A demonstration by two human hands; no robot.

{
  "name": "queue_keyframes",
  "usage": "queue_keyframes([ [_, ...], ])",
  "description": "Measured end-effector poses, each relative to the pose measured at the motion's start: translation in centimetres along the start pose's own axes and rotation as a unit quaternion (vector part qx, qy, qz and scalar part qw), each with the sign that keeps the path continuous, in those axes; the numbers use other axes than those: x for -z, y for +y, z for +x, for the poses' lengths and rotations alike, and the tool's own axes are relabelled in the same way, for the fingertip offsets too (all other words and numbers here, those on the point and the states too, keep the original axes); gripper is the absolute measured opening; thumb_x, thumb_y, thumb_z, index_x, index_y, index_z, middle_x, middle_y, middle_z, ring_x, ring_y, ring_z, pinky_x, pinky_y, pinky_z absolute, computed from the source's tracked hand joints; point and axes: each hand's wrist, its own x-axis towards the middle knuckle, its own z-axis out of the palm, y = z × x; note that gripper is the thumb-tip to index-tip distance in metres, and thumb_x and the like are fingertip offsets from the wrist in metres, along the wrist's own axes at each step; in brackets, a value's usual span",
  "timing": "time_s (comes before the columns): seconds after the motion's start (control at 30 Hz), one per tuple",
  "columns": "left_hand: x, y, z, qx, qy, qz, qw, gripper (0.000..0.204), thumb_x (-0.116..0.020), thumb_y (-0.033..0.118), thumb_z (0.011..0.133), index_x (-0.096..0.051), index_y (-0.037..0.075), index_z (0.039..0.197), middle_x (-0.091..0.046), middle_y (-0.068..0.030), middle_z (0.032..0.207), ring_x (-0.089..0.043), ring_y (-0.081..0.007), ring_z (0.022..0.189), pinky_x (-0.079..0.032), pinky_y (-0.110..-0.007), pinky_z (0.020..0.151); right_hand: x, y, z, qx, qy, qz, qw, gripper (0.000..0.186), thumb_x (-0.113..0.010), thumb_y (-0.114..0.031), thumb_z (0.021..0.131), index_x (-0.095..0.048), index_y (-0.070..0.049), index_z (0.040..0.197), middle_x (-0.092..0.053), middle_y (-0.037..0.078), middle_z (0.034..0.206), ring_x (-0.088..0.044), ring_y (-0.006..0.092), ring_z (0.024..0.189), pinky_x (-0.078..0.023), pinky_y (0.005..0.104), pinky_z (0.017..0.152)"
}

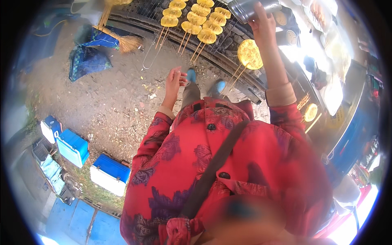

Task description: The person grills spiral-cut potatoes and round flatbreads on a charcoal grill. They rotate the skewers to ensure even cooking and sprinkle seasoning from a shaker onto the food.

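My right hand [262, 25] grips a shiny metal canister [247, 10] at the top edge of the grill [227, 40]. Several skewers of flat yellow pieces [206, 36] lie in rows on the grill, their sticks pointing toward me. A large round yellow piece on two sticks [250, 54] rests at the grill's near edge, below my right hand. My left hand [176, 78] hangs over the dirt ground in front of my body, fingers loosely bent and apart, holding nothing, near a long wire loop [147, 66].
A straw broom [130, 43] and blue tarp [87, 62] lie at upper left. Blue-and-white coolers [72, 145] stand at lower left. On the right, a metal table [349, 96] bears white trays [332, 96] and more skewered food [310, 112].
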Motion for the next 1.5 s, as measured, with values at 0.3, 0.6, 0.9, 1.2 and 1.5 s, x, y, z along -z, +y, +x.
queue_keyframes([
  [0.3, 0.5, 3.7, 2.7, -0.001, -0.045, 0.008, 0.999, 0.031, -0.042, 0.021, 0.095, -0.047, 0.006, 0.121, -0.062, -0.0066, 0.089, -0.057, -0.0096, 0.064, -0.046, -0.022, 0.054, -4.2, 1.6, 2.8, -0.005, -0.003, -0.013, 1.0, 0.036, -0.063, -0.032, 0.084, -0.052, -0.001, 0.1, -0.059, 0.005, 0.085, -0.059, 0.0129, 0.076, -0.048, 0.0273, 0.067],
  [0.6, 1.1, 4.7, 3.7, 0.007, -0.112, 0.04, 0.993, 0.033, -0.041, 0.023, 0.095, -0.046, 0.006, 0.122, -0.062, -0.0072, 0.091, -0.057, -0.0094, 0.066, -0.046, -0.021, 0.056, -5.5, 1.5, 5.1, 0.005, 0.012, -0.015, 1.0, 0.036, -0.063, -0.032, 0.084, -0.052, -0.001, 0.099, -0.059, 0.005, 0.085, -0.059, 0.0131, 0.076, -0.048, 0.0271, 0.066],
  [0.9, -0.6, 7.3, 4.4, -0.019, -0.147, 0.08, 0.986, 0.031, -0.047, 0.026, 0.094, -0.049, 0.005, 0.117, -0.062, -0.0051, 0.086, -0.057, -0.0072, 0.062, -0.044, -0.019, 0.052, -6.1, 1.6, 0.8, -0.018, 0.012, 0.044, 0.999, 0.035, -0.063, -0.032, 0.084, -0.053, -0.002, 0.098, -0.06, 0.005, 0.084, -0.059, 0.0133, 0.075, -0.048, 0.027, 0.065],
  [1.2, -1.8, 7.9, 5.2, -0.103, -0.094, 0.17, 0.975, 0.025, -0.055, 0.017, 0.088, -0.049, 0.002, 0.107, -0.062, -0.0054, 0.075, -0.057, -0.0098, 0.057, -0.044, -0.023, 0.049, -6.6, 1.8, -0.5, -0.001, -0.029, 0.121, 0.992, 0.036, -0.056, -0.033, 0.089, -0.051, -0.002, 0.106, -0.059, 0.007, 0.096, -0.059, 0.0161, 0.086, -0.049, 0.0297, 0.074],
  [1.5, -1.4, 8.0, 7.0, -0.355, -0.013, 0.438, 0.826, 0.017, -0.047, 0.018, 0.092, -0.048, 0.004, 0.1, -0.055, -0.0083, 0.064, -0.054, -0.0253, 0.052, -0.042, -0.036, 0.048, -5.5, 0.5, 2.4, 0.011, 0.009, 0.034, 0.999, 0.036, -0.057, -0.032, 0.089, -0.051, -0.001, 0.106, -0.059, 0.007, 0.097, -0.059, 0.0161, 0.087, -0.048, 0.03, 0.076],
])
